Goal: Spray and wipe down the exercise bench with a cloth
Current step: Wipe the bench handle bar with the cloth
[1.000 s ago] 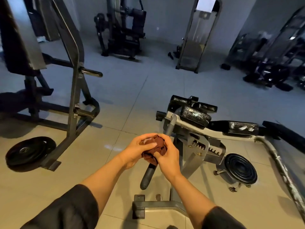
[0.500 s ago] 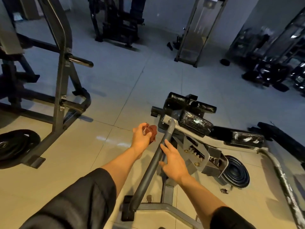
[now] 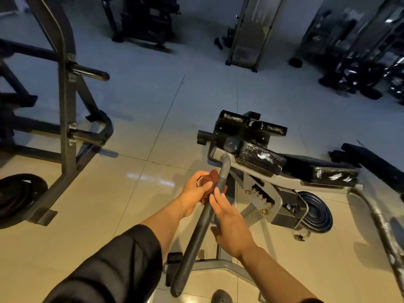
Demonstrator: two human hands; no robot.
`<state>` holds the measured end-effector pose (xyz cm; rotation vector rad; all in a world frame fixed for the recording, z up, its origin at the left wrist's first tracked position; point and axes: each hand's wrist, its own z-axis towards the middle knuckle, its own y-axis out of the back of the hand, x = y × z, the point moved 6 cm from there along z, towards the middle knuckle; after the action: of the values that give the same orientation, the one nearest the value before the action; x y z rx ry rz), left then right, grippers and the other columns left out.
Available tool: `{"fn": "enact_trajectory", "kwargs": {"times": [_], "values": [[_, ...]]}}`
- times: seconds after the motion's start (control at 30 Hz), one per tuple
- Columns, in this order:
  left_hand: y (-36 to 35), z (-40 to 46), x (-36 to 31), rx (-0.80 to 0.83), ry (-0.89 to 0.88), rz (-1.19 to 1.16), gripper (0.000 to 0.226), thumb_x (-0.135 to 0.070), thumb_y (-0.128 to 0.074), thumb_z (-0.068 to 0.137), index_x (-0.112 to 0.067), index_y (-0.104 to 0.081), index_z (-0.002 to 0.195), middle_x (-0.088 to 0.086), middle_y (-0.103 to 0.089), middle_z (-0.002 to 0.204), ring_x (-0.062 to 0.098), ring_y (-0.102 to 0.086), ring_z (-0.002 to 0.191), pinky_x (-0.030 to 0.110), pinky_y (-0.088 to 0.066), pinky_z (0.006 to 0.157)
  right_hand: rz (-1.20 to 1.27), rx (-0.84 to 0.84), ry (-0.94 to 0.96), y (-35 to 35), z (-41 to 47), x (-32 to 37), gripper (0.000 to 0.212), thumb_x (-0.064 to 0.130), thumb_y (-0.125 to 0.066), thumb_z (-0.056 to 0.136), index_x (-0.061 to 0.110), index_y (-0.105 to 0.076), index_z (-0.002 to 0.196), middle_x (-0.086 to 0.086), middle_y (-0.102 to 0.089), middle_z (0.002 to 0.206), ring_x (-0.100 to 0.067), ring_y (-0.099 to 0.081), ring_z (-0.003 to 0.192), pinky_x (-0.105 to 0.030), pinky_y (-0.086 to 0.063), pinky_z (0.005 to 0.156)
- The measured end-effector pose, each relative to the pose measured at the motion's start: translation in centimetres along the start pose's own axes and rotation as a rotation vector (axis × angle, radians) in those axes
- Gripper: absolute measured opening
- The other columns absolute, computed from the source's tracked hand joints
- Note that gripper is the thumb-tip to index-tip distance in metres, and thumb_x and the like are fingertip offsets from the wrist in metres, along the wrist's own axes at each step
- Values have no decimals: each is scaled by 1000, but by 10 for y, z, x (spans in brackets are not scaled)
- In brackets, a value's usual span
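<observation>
plate (image 3: 18,196) is seen flat on the tiled floor (image 3: 153,99) at far left, partly cut by the frame edge. rack (image 3: 65,110) stands just right of it, grey steel, with a short peg sticking out near the top. left sleeve (image 3: 113,267) is dark and pushed up the forearm. left hand (image 3: 195,190) is closed round a bunched red-brown cloth (image 3: 211,180), fingers curled over it, and the cloth is pressed against the left side of the bar (image 3: 200,232). bar is a long dark handle running from the lower middle up to the bench frame, tilted right at the top. right hand (image 3: 229,224) is laid on the bar just below the cloth, fingers mostly straight and loosely spread, thumb on the near side; a full grip cannot be told. bench (image 3: 284,162) is set right of the hands, black pads on a grey frame, pad covers cracked with white marks showing. coiled black item (image 3: 316,212) is seen low behind the frame, kind not clear. second padded piece (image 3: 376,165) lies at far right, near the bench end. dark machines (image 3: 144,20) are lined along the back wall, blurred.
</observation>
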<state>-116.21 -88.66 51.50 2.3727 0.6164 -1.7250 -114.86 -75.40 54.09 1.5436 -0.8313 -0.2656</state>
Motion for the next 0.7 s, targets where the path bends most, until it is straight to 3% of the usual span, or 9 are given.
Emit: {"fn": "enact_trajectory", "kwargs": {"times": [0.13, 0.27, 0.37, 0.5, 0.53, 0.6, 0.7], "values": [[1, -5, -5, 6, -44, 41, 24, -5, -55, 96, -29, -56, 98, 6, -61, 104, 20, -59, 88, 22, -46, 54, -26, 14, 15, 5, -1, -1, 91, 15, -63, 90, 22, -1, 156, 7, 13, 162, -14, 8, 149, -34, 4, 118], [1, -12, -9, 11, -89, 132, 28, -2, -56, 94, -30, -55, 97, 7, -61, 102, 22, -59, 87, 38, -53, 69, 30, -6, 14, 4, -3, -1, 91, 14, -63, 89, 24, -3, 156, 7, 8, 163, -14, 7, 150, -35, 2, 119], [0, -19, -11, 22, -130, 179, 31, 3, -55, 92, -28, -54, 94, 8, -60, 99, 24, -59, 84, 42, -53, 69, 117, -40, 37, 0, -13, -3, 89, 13, -63, 89, 26, -6, 156, 9, 6, 161, -11, 4, 150, -25, 6, 118], [3, -33, -4, 24, -149, 255, 34, 4, -53, 93, -30, -52, 92, 9, -57, 105, 28, -61, 91, 39, -55, 66, 193, -87, 26, -4, -28, -11, 79, 11, -64, 88, 25, -21, 153, 8, -11, 161, -4, -4, 146, -13, 1, 114], [4, -38, -1, 27, -158, 268, 34, 5, -53, 92, -29, -51, 91, 9, -56, 105, 27, -60, 89, 33, -55, 63, 211, -86, 14, -5, -30, -12, 78, 12, -64, 88, 26, -22, 153, 9, -13, 161, -5, -6, 147, -13, -1, 114], [6, -48, 6, 19, -184, 299, 35, 9, -52, 91, -25, -50, 90, 4, -53, 102, 18, -57, 86, 18, -49, 59, 240, -73, 9, -9, -32, -13, 79, 12, -63, 89, 27, -20, 153, 13, -9, 159, -8, -9, 149, -14, -6, 115], [11, -64, 17, -2, -235, 373, 38, 16, -53, 84, -21, -52, 90, 0, -49, 102, 19, -55, 91, 26, -52, 72, 300, -55, 3, -15, -35, -10, 80, 8, -59, 90, 28, -15, 153, 20, 2, 155, -7, -8, 148, -13, -11, 112]]}}
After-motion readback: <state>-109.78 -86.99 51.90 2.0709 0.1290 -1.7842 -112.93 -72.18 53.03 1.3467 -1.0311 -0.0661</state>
